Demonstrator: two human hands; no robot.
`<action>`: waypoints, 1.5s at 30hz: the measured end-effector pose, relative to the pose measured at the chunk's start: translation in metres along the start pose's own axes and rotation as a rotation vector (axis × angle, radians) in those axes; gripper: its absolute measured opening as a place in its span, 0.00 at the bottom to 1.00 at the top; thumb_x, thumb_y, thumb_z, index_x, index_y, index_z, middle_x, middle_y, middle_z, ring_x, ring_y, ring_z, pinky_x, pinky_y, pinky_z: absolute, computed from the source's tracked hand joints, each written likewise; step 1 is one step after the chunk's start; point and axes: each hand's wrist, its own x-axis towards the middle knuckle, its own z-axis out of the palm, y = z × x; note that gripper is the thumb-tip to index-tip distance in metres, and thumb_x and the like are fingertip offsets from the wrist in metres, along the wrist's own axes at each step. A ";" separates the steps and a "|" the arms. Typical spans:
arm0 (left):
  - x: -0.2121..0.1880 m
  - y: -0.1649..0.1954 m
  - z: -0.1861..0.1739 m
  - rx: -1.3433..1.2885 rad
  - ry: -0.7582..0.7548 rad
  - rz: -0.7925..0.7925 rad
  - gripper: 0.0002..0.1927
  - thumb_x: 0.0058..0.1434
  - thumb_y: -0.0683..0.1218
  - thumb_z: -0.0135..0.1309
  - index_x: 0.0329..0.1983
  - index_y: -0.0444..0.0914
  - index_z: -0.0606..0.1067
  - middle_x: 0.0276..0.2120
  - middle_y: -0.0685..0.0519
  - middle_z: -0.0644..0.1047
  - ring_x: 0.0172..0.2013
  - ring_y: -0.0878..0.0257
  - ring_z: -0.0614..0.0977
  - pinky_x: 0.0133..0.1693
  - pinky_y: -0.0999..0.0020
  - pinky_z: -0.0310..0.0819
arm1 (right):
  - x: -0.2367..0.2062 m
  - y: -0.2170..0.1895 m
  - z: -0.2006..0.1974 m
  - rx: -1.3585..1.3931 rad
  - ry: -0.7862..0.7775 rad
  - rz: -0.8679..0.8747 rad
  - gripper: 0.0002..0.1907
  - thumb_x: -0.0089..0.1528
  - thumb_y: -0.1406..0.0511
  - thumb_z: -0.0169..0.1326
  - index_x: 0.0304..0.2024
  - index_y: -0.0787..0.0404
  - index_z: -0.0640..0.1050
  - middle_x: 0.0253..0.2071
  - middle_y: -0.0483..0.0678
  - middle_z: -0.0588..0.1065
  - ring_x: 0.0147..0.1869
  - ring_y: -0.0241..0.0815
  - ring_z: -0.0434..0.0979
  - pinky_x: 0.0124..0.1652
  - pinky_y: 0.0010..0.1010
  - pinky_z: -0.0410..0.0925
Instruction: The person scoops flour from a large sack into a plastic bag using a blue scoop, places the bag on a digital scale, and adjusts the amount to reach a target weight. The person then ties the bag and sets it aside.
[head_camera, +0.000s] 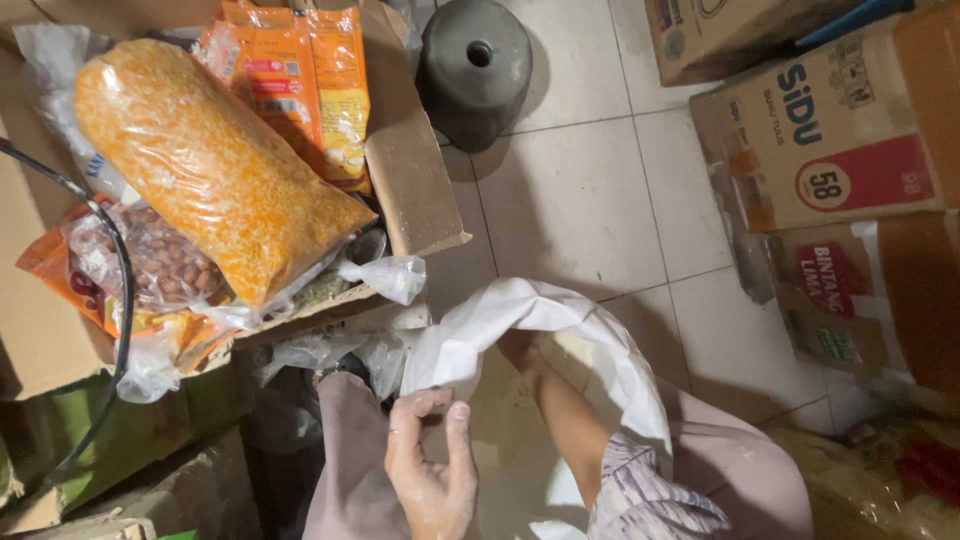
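- Two bare hands work at a white plastic bag (560, 320) in the lower middle of the frame, its mouth held wide.
- Left hand (432, 470), at the lower centre, pinches the near-left rim of the bag between thumb and fingers, so the rim lies right in that grasp.
- Right hand (520, 350) reaches down into the open mouth; its fingers are hidden by the bag's fold, so I cannot tell whether they are clenched or released.
- Right forearm runs out of the bag toward a patterned sleeve (650, 495) at the bottom edge.
- Upper left of the frame holds an open cardboard box (415, 190) with a long clear bag of orange lentils (210, 165) lying across it.
- Beneath that bag sit a bag of peanuts (160, 260) and orange snack packets (300, 80).
- Printed cartons (840, 130) stand at the upper right on the pale tiled floor (580, 190).
- Grey round metal object (475, 65) rests on the tiles at the top centre.
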 end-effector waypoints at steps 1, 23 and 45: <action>0.002 0.001 0.002 -0.008 -0.013 -0.004 0.08 0.60 0.36 0.59 0.42 0.32 0.75 0.39 0.49 0.80 0.41 0.60 0.81 0.43 0.70 0.75 | 0.001 -0.001 -0.001 -0.001 0.002 -0.001 0.21 0.68 0.62 0.43 0.62 0.55 0.73 0.62 0.52 0.73 0.69 0.52 0.67 0.70 0.61 0.50; 0.019 0.007 -0.003 0.005 -0.073 -0.064 0.06 0.61 0.38 0.59 0.40 0.32 0.77 0.37 0.50 0.80 0.38 0.62 0.81 0.41 0.71 0.74 | -0.040 0.029 0.054 -0.172 -0.372 -0.075 0.17 0.67 0.61 0.47 0.57 0.46 0.77 0.56 0.45 0.78 0.64 0.46 0.74 0.71 0.69 0.48; 0.028 0.007 -0.007 -0.052 -0.101 -0.054 0.07 0.64 0.42 0.58 0.42 0.34 0.77 0.36 0.50 0.81 0.36 0.63 0.81 0.41 0.70 0.75 | -0.087 0.052 0.018 -0.031 -0.594 -0.279 0.21 0.58 0.65 0.48 0.50 0.39 0.81 0.50 0.46 0.80 0.58 0.51 0.78 0.65 0.74 0.43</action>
